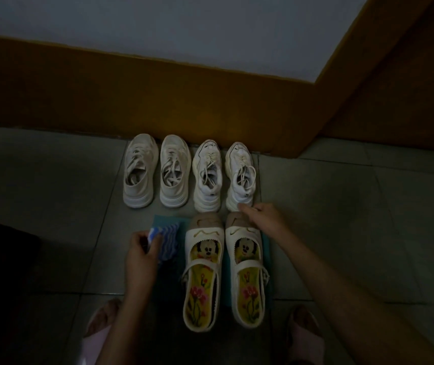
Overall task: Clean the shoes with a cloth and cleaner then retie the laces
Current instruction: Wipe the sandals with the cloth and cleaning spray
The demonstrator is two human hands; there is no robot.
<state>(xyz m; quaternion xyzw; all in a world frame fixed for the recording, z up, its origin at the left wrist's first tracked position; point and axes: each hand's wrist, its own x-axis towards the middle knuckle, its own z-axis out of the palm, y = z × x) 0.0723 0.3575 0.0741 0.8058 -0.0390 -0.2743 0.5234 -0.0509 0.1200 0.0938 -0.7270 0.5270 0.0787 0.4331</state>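
- Gripping a blue-and-white striped cloth [167, 241], the left hand [142, 248] is hovering low over the floor [52, 180]. Its fingers [155, 246] are curled together around the cloth's near edge, and the rest of the fabric is fanning out beyond them toward the wall.
- The cloth is hanging over the left part of a teal mat [163, 219], just beside the left strap shoe [202, 275]. The dim light is hiding whether the two are touching.
- The right hand [263, 217] is reaching forward, palm down, over the toe of the right strap shoe [247, 272]. Its fingers are stretched out and loosely apart, gripping nothing.
- Those fingertips [243, 206] are lying right at the heel of the rightmost sneaker [240, 177]; whether they are pressing on it cannot be told.
- Both strap shoes are standing side by side on the mat, toes pointing at the wall, with cartoon-mouse and flower insoles showing and a strap crossing each.
- Three more pale sneakers [175, 171] are standing in a row to the left of the rightmost one, all with toes near the brown wall band [105, 88] and laces showing over the tongues.
- Two pink slippers [97, 335] are showing at the bottom edge, one on either side of the strap shoes.
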